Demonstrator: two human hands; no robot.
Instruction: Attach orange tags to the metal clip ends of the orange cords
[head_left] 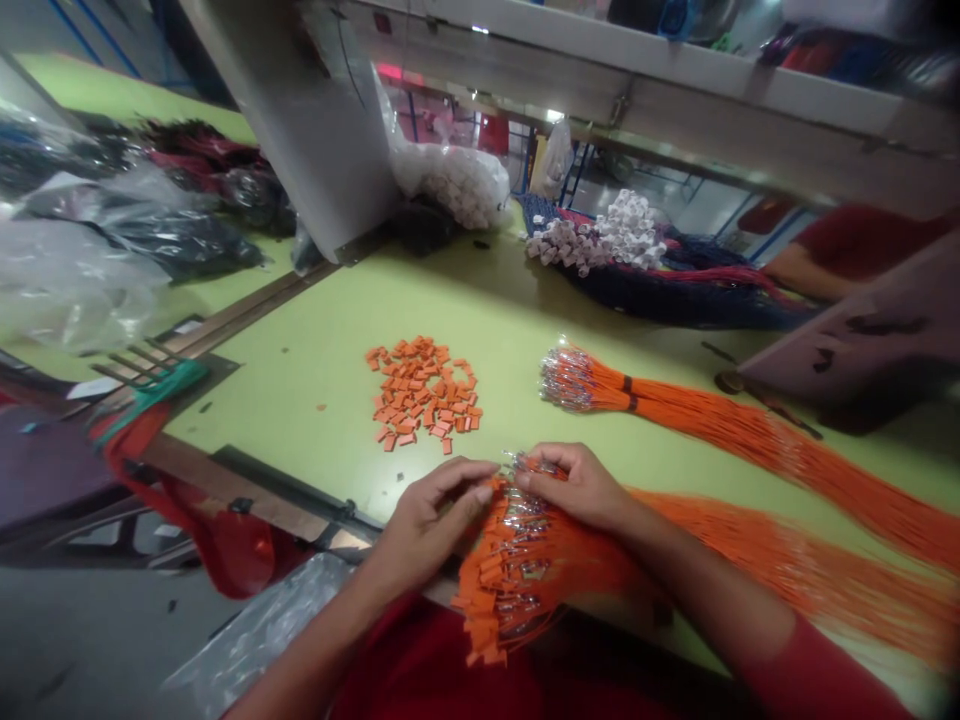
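My left hand [439, 510] is closed, thumb and forefinger together at the top of a row of small orange plastic connector housings [487, 575]. What sits between those fingertips is too small to make out. My right hand [574, 485] grips orange wires [600, 560] close to their metal terminal ends [521, 515]. The two hands nearly meet at the table's front edge. Several wires below them carry orange housings on their ends and hang over my lap. Beyond my hands lies a pile of loose orange housings [424, 390] on the green table [315, 340].
A tied bundle of orange wires [675, 405] with bare terminals lies to the right. Dark wires with white connectors [600, 235] lie at the back, near a person's arm [832, 255]. A grey post [300, 130] and plastic bags [82, 270] stand left; a red strap [225, 540] hangs there.
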